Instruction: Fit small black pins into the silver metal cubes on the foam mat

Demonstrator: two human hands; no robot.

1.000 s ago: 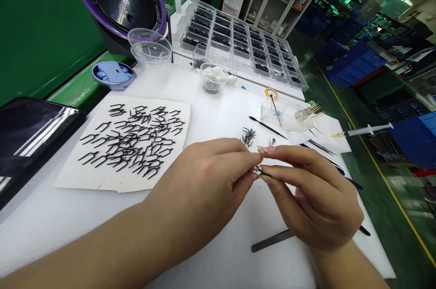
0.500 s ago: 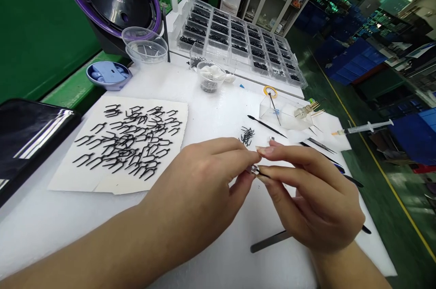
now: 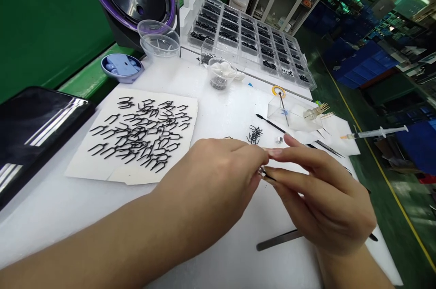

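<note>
Both hands edged slightly across the view since the earlier frame | left hand [image 3: 214, 180] and right hand [image 3: 327, 207]: fingers [image 3: 276, 153] clenched on black-tipped metal part [image 3: 263, 171] | part held between them, above desk [image 3: 102, 221]

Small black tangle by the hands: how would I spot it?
On the white work surface, find the paper sheet spread with big black forks. To its right, just beyond the left hand and right hand, lies a small black tangle, tiny pieces heaped tightly rather than spread out.
</note>
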